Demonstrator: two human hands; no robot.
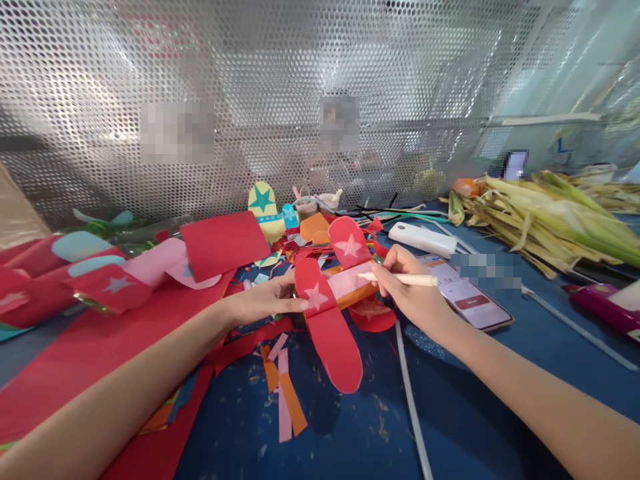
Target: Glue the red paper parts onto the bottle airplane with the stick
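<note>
- The left hand point(265, 300) grips the paper craft point(333, 340) at its left side, thumb on the red paper by a pale star, the other fingers partly hidden
- The right hand point(413, 280) is closed around a white pen point(417, 280), whose tip points at the pink strip point(343, 285) in the craft's middle; whether it touches cannot be told
- The paper craft is between the two hands, above the blue table point(350, 447), with rounded red ends and an orange strip point(357, 295) beside the pink one
- Below it lie narrow paper cuttings point(285, 400), pink and orange
- Left of it, a red card point(225, 245) lies tilted near a larger red sheet point(100, 360)
- Just beyond the right hand are a phone point(480, 293), its screen lit, and a white device point(423, 239)
- Farther right, corn husks point(560, 217) are heaped before a perforated panel point(280, 80)
</note>
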